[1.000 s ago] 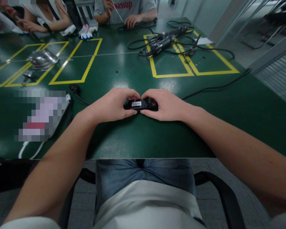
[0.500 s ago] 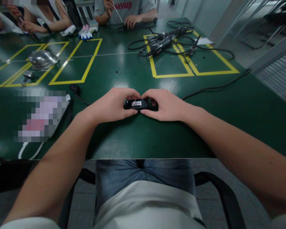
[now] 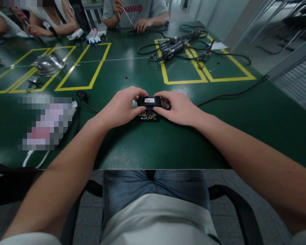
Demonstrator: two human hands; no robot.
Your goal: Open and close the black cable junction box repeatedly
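Note:
My left hand (image 3: 129, 106) and my right hand (image 3: 176, 107) face each other over the table, with fingers and thumbs closed on the two ends of a black plastic cover (image 3: 146, 101) with a white label. Just below the cover, towards me, shows an open circuit board (image 3: 150, 117) with copper-coloured ring coils and green and yellow parts. It looks like the inside of a power adapter. The cover is tilted up at its near side, and whether it still touches the lower part is hidden. A black plug (image 3: 81, 95) on a cord lies left of my left hand.
On the green table (image 3: 153, 149), a pixelated phone-like thing (image 3: 49, 119) with a white cable lies left. Yellow tape frames hold a metal bowl-like part (image 3: 49, 64) and black tools with cords (image 3: 174, 49). Another cord (image 3: 234, 93) runs right. Other people sit across the table.
The black cover has been raised and tilted away from the part beneath, and the circuit board has come into sight. Both hands have shifted slightly away from me with the cover.

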